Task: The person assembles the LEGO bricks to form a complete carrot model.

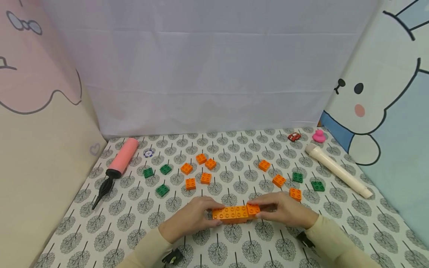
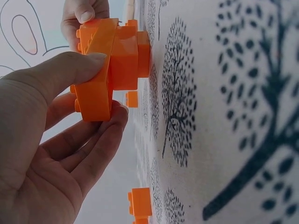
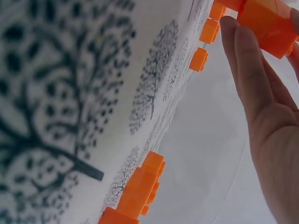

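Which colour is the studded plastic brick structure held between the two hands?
Orange; the studded plastic brick structure shows best in the head view.

Honestly, I can't read any words, brands or numbers from my end. The little blue-and-white disc [image 1: 149, 153] on the counter [image 1: 83, 238] has some marking, but it's too tiny for me to make out.

Joined bricks [image 1: 225, 213] orange; loose bricks [image 1: 162, 190] orange or green. Tabletop [image 1: 207, 257] shows dark tree print on white. Pump [image 1: 124, 155] pink, nozzle [image 1: 106, 186] black. Toy car [image 1: 294, 137] red. Sleeves [image 1: 330, 234] cream.
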`<state>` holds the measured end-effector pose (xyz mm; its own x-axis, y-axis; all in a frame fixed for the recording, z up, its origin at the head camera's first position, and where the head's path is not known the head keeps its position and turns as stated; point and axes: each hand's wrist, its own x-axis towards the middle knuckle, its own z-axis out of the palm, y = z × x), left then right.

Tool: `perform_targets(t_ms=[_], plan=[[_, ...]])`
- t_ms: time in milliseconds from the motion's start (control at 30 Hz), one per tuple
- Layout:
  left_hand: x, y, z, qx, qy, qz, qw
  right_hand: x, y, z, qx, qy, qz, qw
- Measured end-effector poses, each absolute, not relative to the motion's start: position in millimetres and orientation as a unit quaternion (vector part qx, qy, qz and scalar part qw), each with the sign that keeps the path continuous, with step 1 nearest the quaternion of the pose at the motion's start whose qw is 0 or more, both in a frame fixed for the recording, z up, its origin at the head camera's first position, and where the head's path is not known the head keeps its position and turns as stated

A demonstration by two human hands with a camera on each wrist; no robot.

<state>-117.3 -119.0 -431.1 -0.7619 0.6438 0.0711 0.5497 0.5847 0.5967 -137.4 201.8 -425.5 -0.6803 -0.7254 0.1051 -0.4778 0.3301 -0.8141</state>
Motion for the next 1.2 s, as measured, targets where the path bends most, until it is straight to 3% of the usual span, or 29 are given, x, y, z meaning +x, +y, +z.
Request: perform_targets(t_ms=[567,867,1200], plan=[[-117.4,-116.8,-435.8,0.337,0.889,0.301,0.079,-131.4,215.7,-413.8,-0.35,0.852,-0.375,0.108],[-117.8,-117.0,-434.5,0.339,0.89,0.297,0.073,-138.6,269.4,-410.1,-0.222,0.94,-0.259,0.009],[-117.5,-117.6,-433.5,0.338,0.89,0.295,0.079,-141.0,289.3,-419.4,-0.178,0.961,-0.206,0.052]])
